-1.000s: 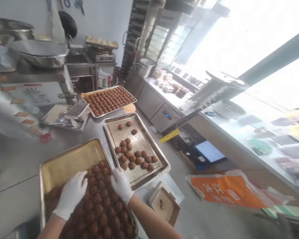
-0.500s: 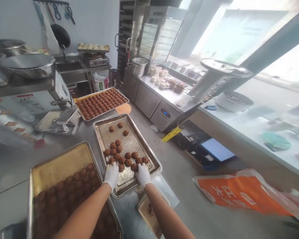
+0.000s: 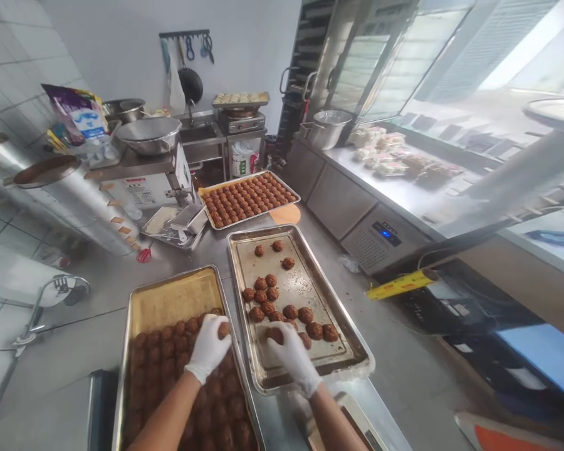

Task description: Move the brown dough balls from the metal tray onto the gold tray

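My left hand, in a white glove, is over the lined tray on the left, its fingers closed on a brown ball. Rows of similar brown balls fill the nearer part of that tray, partly under my left arm. My right hand, also gloved, is above the metal tray in the middle, thumb and fingers round another brown ball. Several loose balls lie scattered beside it and farther up this tray.
Behind stands a third tray full of brown balls. Metal tins and red scissors lie left of it. A yellow strip and a black device are on the right. A pale box sits under my right forearm.
My left hand has moved from the middle tray to the left tray with a ball. My right hand has shifted left within the middle tray and grips a ball. The view has turned left.
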Tool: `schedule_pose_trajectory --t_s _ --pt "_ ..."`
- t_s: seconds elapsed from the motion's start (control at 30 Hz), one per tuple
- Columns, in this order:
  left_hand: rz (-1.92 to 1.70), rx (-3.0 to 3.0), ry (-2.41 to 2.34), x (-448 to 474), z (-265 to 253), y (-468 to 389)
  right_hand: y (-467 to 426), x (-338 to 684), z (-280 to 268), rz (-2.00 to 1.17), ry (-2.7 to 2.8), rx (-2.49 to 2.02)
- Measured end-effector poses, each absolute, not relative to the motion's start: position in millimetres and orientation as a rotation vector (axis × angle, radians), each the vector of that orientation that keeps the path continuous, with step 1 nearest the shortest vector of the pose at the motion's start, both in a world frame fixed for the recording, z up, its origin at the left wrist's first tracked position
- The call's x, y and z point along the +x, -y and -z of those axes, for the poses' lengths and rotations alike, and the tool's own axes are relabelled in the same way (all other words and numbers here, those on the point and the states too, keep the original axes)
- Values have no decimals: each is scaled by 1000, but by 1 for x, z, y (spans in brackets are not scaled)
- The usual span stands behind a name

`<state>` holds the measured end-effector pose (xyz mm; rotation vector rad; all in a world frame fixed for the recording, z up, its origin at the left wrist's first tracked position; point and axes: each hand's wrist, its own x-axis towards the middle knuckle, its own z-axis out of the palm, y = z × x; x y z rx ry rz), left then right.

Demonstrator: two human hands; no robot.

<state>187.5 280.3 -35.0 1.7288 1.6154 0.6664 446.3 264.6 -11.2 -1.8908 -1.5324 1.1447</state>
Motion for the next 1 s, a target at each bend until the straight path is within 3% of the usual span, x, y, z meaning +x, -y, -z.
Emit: schedule_pose_trajectory --t_s 0.13,0.23,0.47,0.67,0.73,0.83,1.0 --pt "-523 1756 -1752 104 61 -327 -333 334 30 -1112 1926 -1646" --pt "-335 1835 -1797 78 79 -359 -391 270 47 -874 2458 -1573" --pt "-220 1886 -1664 77 101 -389 -426 229 67 -767 2769 -1592" --pt "-233 1964 -1695 99 85 -380 -363 294 55 -741 2358 -1597" --pt "-323 2071 -1734 132 70 -370 -331 339 55 -735 2018 -1771" --pt "-310 2226 -1382 207 54 -345 -283 414 65 -540 1593 -2222" --pt "7 2277 -1252 326 74 -308 -247 495 94 -626 1708 -2519"
